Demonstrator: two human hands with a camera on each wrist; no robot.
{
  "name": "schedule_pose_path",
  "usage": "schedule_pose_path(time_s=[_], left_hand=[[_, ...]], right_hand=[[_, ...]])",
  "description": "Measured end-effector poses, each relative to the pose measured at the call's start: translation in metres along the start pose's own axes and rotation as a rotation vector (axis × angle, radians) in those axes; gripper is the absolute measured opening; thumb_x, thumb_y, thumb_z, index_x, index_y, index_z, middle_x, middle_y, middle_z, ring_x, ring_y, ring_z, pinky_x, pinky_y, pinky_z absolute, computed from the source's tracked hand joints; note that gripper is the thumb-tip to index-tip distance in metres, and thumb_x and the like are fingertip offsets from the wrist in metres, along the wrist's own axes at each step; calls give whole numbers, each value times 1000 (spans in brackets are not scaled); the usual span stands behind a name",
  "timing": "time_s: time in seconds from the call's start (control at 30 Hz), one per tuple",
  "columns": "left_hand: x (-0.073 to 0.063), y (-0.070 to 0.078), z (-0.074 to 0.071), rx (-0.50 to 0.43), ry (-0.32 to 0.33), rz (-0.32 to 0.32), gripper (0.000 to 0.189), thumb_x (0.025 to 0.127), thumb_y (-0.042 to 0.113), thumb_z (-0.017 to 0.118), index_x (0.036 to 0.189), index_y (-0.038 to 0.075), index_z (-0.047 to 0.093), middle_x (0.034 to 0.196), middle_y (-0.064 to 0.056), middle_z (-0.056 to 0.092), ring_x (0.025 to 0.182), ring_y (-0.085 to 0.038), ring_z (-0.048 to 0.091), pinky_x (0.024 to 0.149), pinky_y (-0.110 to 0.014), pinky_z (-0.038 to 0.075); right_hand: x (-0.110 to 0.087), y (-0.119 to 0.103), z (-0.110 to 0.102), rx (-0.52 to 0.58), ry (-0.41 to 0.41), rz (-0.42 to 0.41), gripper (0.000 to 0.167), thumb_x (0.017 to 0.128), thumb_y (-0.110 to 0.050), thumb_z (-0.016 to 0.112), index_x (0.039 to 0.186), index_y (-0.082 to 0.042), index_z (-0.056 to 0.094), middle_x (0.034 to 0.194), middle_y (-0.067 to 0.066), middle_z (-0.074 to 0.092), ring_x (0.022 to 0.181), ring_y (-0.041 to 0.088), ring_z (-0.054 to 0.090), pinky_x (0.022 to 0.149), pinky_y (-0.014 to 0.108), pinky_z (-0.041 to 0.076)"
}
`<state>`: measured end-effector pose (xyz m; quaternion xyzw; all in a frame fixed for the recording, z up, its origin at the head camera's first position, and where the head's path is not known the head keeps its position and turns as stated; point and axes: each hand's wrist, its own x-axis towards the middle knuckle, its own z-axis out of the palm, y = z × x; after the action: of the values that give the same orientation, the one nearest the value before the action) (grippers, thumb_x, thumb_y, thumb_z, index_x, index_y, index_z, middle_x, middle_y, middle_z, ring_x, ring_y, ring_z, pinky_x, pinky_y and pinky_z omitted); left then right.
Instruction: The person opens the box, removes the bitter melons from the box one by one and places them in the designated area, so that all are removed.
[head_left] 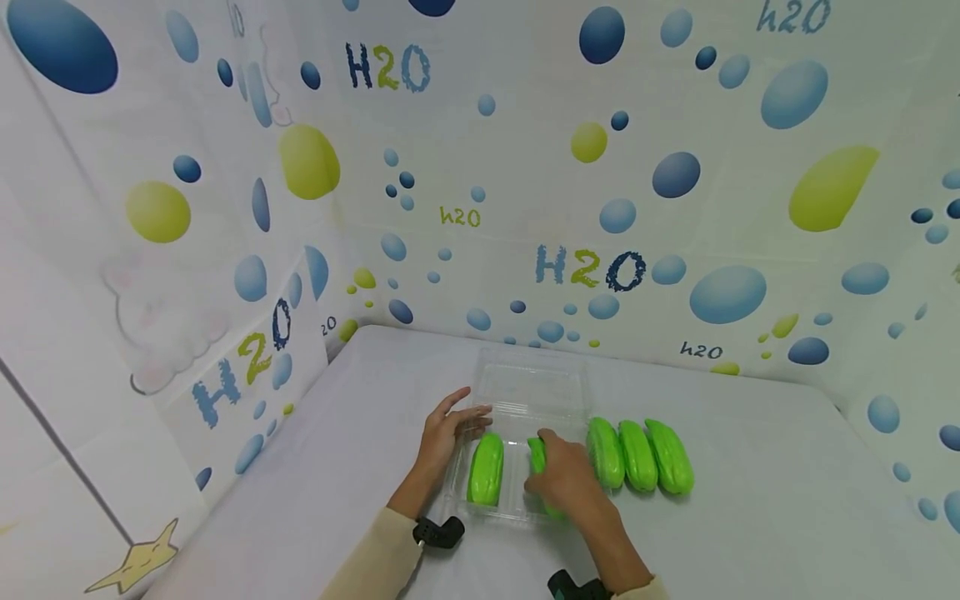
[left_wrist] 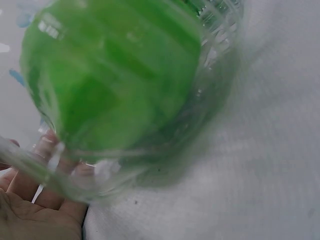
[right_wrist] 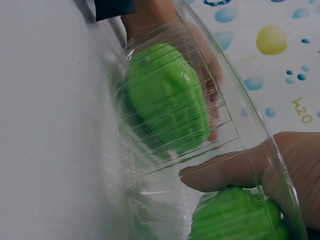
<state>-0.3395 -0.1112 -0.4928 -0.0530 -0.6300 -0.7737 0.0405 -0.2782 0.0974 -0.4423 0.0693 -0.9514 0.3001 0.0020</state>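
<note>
A clear plastic clamshell box (head_left: 516,481) lies with its lid (head_left: 532,385) folded back. One smooth-ridged green gourd (head_left: 487,469) rests in the box's left part. My right hand (head_left: 567,475) reaches into the right part and grips a second green gourd (head_left: 537,458), mostly hidden under the fingers. In the right wrist view, the thumb (right_wrist: 215,172) lies along that gourd (right_wrist: 235,217), seen through the clear wall. My left hand (head_left: 444,435) rests at the box's left edge with fingers extended. The left wrist view shows its fingers (left_wrist: 50,185) behind the clear plastic.
Three more green gourds, a near one (head_left: 606,452), a middle one (head_left: 637,456) and a far right one (head_left: 669,457), lie side by side right of the box. A white table (head_left: 780,492) meets a patterned curtain (head_left: 517,208) at the back and sides.
</note>
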Motion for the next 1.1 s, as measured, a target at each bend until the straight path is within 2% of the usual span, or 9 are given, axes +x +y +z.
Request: schedule_pose_path(time_s=[0.13, 0.3, 0.47, 0.67, 0.83, 0.9, 0.97, 1.1], left_hand=[[0, -1, 0, 15, -3, 1, 47, 106, 7, 44, 152, 0, 39, 122, -25, 70, 110, -40, 69, 92, -41, 59], [0, -1, 0, 25, -3, -3, 47, 106, 8, 45, 152, 0, 39, 122, -24, 70, 111, -40, 69, 94, -42, 58], [0, -1, -1, 17, -3, -5, 47, 106, 8, 45, 152, 0, 39, 122, -25, 69, 111, -42, 68, 95, -43, 58], [0, 0, 0, 21, -4, -10, 47, 106, 9, 45, 152, 1, 39, 122, -23, 70, 111, -38, 69, 94, -40, 58], [0, 0, 0, 26, -5, -8, 48, 106, 9, 46, 152, 1, 39, 123, -23, 70, 111, -38, 70, 94, -40, 58], [0, 0, 0, 32, -8, -5, 48, 106, 9, 46, 153, 1, 39, 123, -23, 70, 111, -39, 69, 94, -40, 58], [-1, 0, 0, 36, -9, -3, 48, 106, 9, 45, 153, 1, 39, 123, -23, 69, 112, -39, 69, 94, -40, 58], [-1, 0, -1, 38, -13, 1, 47, 106, 9, 45, 152, 1, 38, 124, -24, 69, 112, -40, 68, 94, -40, 58]], right_hand=[[0, 1, -2, 36, 24, -44, 72, 72, -11, 85, 138, -3, 59, 109, 12, 70, 86, 21, 59, 71, 40, 53], [-1, -1, -7, 89, 24, -55, 71, 76, -11, 82, 143, -12, 58, 119, 10, 69, 84, 18, 55, 69, 34, 48], [-2, -2, -14, 93, 34, -44, 68, 85, -16, 79, 148, -19, 55, 135, 10, 64, 100, 21, 59, 80, 42, 52], [1, 1, -20, 71, 45, -57, 62, 96, -27, 69, 153, -23, 47, 140, 11, 59, 105, 25, 60, 79, 45, 53], [2, 4, -23, 86, 56, -71, 60, 100, -31, 63, 156, -22, 42, 147, 13, 53, 123, 35, 59, 92, 58, 54], [2, 5, -24, 86, 74, -80, 60, 100, -31, 62, 156, -22, 41, 145, 14, 54, 118, 34, 61, 89, 57, 54], [2, 5, -25, 84, 97, -88, 59, 100, -32, 61, 155, -22, 42, 140, 14, 57, 107, 30, 62, 82, 50, 55], [3, 6, -29, 99, 148, -100, 57, 100, -32, 60, 154, -21, 44, 125, 12, 62, 89, 21, 56, 70, 37, 49]])
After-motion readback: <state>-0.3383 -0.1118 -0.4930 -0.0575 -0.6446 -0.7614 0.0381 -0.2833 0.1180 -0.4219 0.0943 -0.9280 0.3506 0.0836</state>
